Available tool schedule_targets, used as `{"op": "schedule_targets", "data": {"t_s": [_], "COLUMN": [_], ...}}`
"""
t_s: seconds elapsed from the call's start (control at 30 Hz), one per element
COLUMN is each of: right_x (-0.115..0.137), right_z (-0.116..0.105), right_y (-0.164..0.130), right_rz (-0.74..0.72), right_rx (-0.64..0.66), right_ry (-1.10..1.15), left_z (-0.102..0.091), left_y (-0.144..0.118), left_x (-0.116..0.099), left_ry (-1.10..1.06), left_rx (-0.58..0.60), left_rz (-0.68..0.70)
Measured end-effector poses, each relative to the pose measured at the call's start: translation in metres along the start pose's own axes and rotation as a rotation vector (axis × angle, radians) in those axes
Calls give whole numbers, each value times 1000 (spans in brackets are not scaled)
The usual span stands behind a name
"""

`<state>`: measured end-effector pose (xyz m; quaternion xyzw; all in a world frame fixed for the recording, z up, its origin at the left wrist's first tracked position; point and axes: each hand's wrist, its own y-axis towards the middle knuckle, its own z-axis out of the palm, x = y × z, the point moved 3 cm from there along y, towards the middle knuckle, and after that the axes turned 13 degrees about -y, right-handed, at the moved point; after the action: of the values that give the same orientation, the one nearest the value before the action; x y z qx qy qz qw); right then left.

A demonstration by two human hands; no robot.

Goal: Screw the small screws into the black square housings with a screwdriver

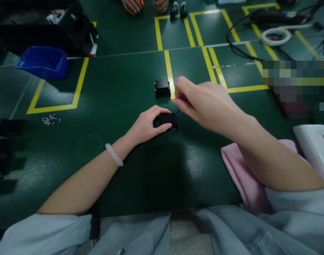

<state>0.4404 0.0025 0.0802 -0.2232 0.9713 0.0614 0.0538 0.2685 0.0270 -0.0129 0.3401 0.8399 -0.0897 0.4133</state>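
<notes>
Green work mat (pixel 140 184) with yellow tape: left hand (pixel 147 124) clamped on small black box (pixel 169 120) mid-mat, right hand (pixel 204 102) pinched shut on thin wire at its corner; fitting step, next demanding fine seating.

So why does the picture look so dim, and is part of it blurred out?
Head view: dim and green-tinted, with soft glare on the table below the left hand; edges bend from wide-lens distortion; a pixelated block hides the area right of the right hand.
</notes>
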Motion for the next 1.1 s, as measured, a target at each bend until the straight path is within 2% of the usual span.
{"op": "schedule_targets", "data": {"t_s": [0.33,0.57,0.73,1.1], "right_x": [0,-1,0,-1], "right_z": [-1,-1,0,-3], "right_y": [0,-1,-1,-3], "right_rz": [-8,-8,-18,-57], "right_rx": [14,-22,15,10], "right_ry": [-14,7,-37,-30], "left_z": [0,1,0,0], "left_y": [0,-1,-1,-1], "left_x": [0,1,1,-1], "left_ry": [4,8,13,1], "left_rx": [0,12,-2,11], "left_rz": [18,17,16,3]}}
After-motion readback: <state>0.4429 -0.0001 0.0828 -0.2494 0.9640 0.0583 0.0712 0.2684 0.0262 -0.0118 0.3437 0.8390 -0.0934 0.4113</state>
